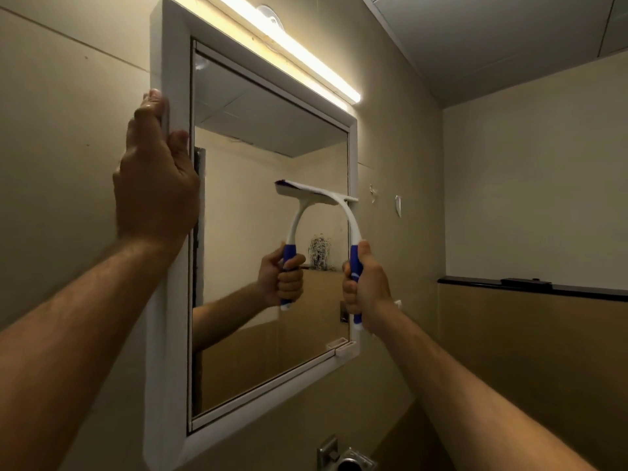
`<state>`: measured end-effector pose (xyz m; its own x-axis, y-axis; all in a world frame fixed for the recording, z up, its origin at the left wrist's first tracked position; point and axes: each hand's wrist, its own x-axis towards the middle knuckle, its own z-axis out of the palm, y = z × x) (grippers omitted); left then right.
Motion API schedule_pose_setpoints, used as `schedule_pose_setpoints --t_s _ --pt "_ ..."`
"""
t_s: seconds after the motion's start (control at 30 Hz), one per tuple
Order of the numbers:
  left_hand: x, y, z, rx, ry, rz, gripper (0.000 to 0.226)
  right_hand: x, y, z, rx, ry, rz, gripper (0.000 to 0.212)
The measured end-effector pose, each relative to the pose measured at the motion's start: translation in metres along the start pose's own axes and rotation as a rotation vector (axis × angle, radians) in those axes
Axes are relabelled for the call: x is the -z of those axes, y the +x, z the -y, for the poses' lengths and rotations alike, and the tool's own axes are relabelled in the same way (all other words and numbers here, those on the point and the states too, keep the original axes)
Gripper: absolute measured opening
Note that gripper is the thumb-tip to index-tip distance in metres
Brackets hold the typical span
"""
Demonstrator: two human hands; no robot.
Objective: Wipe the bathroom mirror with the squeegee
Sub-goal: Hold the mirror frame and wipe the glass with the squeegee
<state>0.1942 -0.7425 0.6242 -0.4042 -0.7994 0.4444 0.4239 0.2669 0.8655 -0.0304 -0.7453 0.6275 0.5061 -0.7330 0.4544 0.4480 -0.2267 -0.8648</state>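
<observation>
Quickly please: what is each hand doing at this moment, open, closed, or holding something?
Left hand: gripping the left edge of the mirror frame.
Right hand: closed around the blue handle of the squeegee, its blade against the mirror.

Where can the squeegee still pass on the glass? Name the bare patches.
Bare glass lies between the left hand on the frame and the squeegee, and below the right hand down to the bottom rail. It is tight at the right edge, where the blade overlaps the frame.

Beige tiled walls [526, 171], a lit tube light [292, 52], dark ledge [530, 288].
</observation>
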Motion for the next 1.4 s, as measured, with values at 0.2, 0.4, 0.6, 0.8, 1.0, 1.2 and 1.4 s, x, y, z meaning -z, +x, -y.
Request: schedule_pose_setpoints --t_s 0.2,0.4,0.6,0.8,1.0,1.2,1.4 --pt "0.020 -0.017 0.036 0.119 -0.065 0.086 0.046 0.014 -0.022 -0.036 -0.056 -0.037 0.001 0.056" --pt "0.010 -0.021 0.015 0.076 0.045 -0.036 0.050 0.008 -0.022 -0.017 -0.017 -0.044 -0.012 0.057" --pt "0.004 -0.015 0.002 0.030 0.027 -0.008 0.050 -0.010 -0.017 -0.003 -0.021 -0.047 -0.013 0.059" --pt "0.026 -0.035 0.050 0.144 -0.034 0.075 0.046 0.010 -0.044 -0.051 -0.061 -0.047 -0.033 0.057" --pt "0.010 -0.030 0.018 0.009 0.061 -0.059 0.039 0.001 -0.034 -0.020 0.019 -0.051 0.003 0.052" --pt "0.006 -0.038 0.018 -0.026 -0.039 0.001 0.028 -0.016 -0.041 -0.024 -0.034 0.091 0.070 0.046" --pt "0.016 -0.059 0.052 0.060 -0.087 0.056 0.023 -0.002 -0.064 -0.057 -0.136 0.191 0.122 0.041"
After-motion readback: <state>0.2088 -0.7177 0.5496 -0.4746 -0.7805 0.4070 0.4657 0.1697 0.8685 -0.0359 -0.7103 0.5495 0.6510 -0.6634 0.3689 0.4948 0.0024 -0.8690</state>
